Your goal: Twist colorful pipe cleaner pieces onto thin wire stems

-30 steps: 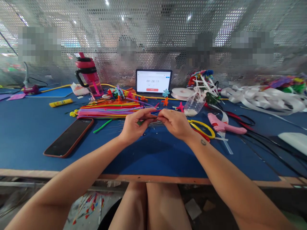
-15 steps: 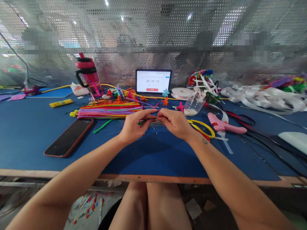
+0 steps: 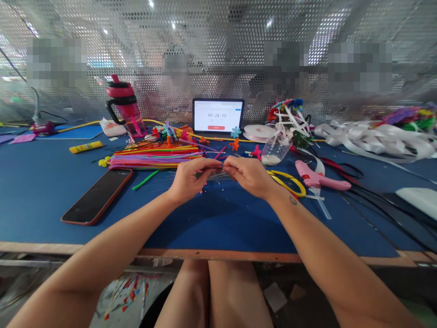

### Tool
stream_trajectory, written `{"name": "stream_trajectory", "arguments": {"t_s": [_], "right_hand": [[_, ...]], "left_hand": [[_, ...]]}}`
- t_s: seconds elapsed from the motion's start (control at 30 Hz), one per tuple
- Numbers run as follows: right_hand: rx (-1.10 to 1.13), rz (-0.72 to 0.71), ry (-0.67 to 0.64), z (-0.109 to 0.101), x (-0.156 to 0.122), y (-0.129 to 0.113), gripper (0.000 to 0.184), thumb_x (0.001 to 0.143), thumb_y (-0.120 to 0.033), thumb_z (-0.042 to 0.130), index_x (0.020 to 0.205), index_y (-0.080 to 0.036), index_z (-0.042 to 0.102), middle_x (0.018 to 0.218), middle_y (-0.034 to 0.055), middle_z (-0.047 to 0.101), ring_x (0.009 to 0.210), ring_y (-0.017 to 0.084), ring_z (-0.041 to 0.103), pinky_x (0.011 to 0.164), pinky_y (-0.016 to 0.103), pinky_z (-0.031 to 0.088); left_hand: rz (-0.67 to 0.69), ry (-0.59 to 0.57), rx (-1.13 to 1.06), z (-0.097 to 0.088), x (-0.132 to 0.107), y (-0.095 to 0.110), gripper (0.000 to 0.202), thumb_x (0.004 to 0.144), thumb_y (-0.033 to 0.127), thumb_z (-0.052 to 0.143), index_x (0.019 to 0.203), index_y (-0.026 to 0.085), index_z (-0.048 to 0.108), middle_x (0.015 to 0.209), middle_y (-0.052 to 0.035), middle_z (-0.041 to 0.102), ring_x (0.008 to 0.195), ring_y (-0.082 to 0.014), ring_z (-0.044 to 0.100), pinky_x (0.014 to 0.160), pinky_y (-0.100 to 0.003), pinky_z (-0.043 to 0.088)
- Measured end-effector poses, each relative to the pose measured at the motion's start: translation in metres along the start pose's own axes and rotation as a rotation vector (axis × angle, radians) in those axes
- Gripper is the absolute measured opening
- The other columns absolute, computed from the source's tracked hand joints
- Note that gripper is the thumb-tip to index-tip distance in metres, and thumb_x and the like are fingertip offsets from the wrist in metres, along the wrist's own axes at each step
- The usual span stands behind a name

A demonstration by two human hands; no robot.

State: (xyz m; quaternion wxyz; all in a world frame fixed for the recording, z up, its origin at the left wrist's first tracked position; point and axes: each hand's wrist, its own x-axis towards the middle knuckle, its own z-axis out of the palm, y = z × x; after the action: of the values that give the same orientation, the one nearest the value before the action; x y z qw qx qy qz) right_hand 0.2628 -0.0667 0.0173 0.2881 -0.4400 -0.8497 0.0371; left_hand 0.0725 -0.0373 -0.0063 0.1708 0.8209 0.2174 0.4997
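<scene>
On my worktop: bundled pipe cleaners
Left hand: pinched; I can't tell what
Right hand: pinched, likewise unclear

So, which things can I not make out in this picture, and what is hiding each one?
All in the head view:
- What is between the left hand and right hand: the hands themselves cover it.
- The far end of the yellow loop: behind the right hand.
- The white object: cut off by the right edge.
- Small print on the tablet: too small.
</scene>
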Motion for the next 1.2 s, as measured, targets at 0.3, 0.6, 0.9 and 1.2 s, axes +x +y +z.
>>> {"name": "stream_trajectory", "arguments": {"t_s": [0.3, 0.6, 0.9, 1.2], "right_hand": [[0.042, -0.033, -0.012, -0.0008, 0.0001, -0.0004, 0.028, 0.091, -0.035, 0.034, 0.075, -0.019, 0.049, 0.061, -0.0014, 0.051, 0.058, 0.010, 0.046, 0.057, 0.023, 0.027], [0.158, -0.050, -0.095, -0.0042, 0.0006, -0.0011, 0.026, 0.091, -0.033, 0.035, 0.073, -0.019, 0.047, 0.055, -0.0044, 0.046, 0.052, 0.008, 0.041, 0.055, 0.021, 0.028], [-0.004, -0.061, -0.026, -0.0021, -0.0010, -0.0047, 0.024, 0.089, -0.038, 0.040, 0.085, -0.018, 0.053, 0.067, -0.0006, 0.057, 0.059, 0.009, 0.049, 0.055, 0.023, 0.028], [-0.163, -0.135, 0.019, 0.0048, -0.0016, -0.0014, 0.027, 0.092, -0.035, 0.036, 0.089, -0.020, 0.058, 0.071, 0.0012, 0.062, 0.067, 0.012, 0.054, 0.059, 0.024, 0.029]], "left_hand": [[-0.049, -0.044, -0.109, -0.0003, -0.0007, -0.0050, 0.016, 0.080, 0.014, 0.054, 0.091, 0.016, 0.066, 0.080, -0.0031, 0.069, 0.070, -0.0114, 0.066, 0.062, -0.019, 0.054], [-0.091, -0.074, -0.130, -0.0023, -0.0016, 0.0013, 0.010, 0.077, 0.015, 0.057, 0.083, 0.013, 0.066, 0.074, -0.0029, 0.069, 0.067, -0.0119, 0.067, 0.060, -0.017, 0.054], [-0.249, -0.081, -0.271, -0.0005, -0.0037, 0.0009, 0.009, 0.076, 0.019, 0.059, 0.080, 0.012, 0.063, 0.069, -0.0027, 0.068, 0.062, -0.0129, 0.067, 0.057, -0.019, 0.056], [-0.265, -0.095, -0.270, 0.0029, -0.0074, 0.0012, 0.011, 0.076, 0.022, 0.058, 0.080, 0.013, 0.063, 0.068, -0.0031, 0.068, 0.060, -0.0137, 0.066, 0.052, -0.020, 0.053]]}}
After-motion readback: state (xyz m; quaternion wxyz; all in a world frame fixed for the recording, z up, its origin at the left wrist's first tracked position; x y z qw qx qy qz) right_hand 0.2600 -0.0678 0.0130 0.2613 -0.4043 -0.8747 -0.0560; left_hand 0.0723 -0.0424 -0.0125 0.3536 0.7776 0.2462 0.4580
